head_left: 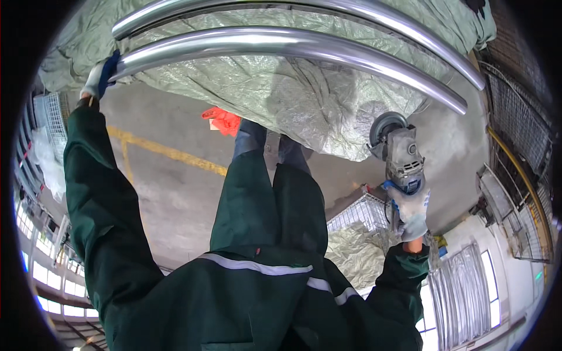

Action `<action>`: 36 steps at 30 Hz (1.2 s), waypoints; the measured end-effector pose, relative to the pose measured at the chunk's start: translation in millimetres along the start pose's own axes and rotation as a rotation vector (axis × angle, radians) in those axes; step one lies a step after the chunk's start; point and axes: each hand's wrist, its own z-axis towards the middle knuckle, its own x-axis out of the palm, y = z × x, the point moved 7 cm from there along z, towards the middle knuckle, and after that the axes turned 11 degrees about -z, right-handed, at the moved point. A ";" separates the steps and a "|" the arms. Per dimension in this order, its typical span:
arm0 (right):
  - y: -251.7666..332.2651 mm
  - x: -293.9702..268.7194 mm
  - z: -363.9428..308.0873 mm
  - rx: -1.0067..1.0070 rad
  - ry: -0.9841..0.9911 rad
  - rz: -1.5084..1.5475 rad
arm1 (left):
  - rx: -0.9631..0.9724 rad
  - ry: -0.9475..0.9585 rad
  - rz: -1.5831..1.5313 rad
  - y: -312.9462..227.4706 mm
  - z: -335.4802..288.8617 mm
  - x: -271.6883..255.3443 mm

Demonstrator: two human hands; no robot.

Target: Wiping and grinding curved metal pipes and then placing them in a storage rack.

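Two shiny metal tubes lie across the far side on a pale green woven sheet (310, 102). They are the near tube (275, 42) and the far tube (398, 22). At the left end of the near tube, my left hand (98, 77), in a white and blue glove, is closed round it; the fingertips are partly hidden. My right hand (411, 207), gloved the same way, grips the body of a grey angle grinder (404, 153). The grinder's round disc (387, 124) points away from me, below the right part of the near tube and apart from it.
An orange-red cloth or bag (223, 120) lies on the floor by my feet. Yellow lines (170, 153) mark the concrete at the left. Wire mesh cages (521, 111) stand at the right, and a white wire basket (364, 213) is beside a crumpled sheet (354, 248).
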 end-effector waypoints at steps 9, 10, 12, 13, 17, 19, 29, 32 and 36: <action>26.9 13.7 -15.8 -0.119 -0.006 -0.012 | -0.056 -0.049 -0.527 -12.0 -23.9 36.2; 27.4 14.3 -20.5 -0.081 -0.011 -0.029 | 0.003 -0.055 -0.746 2.6 -26.5 37.6; 32.9 16.7 -25.3 -0.028 -0.009 -0.064 | 0.244 -0.107 -0.725 50.6 -15.8 44.9; 38.1 20.0 -22.6 -0.013 -0.007 -0.075 | 0.490 -0.157 -0.680 60.6 -17.3 35.8; 53.5 21.3 -28.7 -0.077 -0.024 -0.135 | 0.546 -0.310 -0.591 39.0 -44.0 57.6; 62.5 28.2 -20.3 -0.113 -0.037 -0.151 | 0.522 -0.162 -0.678 17.0 -47.1 61.6; 107.4 55.1 -36.3 -0.135 0.007 -0.128 | 0.223 -0.215 -0.177 -33.2 -46.2 50.9; 120.4 56.2 -43.4 -0.140 -0.029 -0.175 | 0.346 -0.261 -0.491 -5.3 -55.1 70.8; 101.1 56.1 -40.8 -0.126 -0.006 -0.145 | 0.523 -0.344 -0.644 13.7 -40.8 77.5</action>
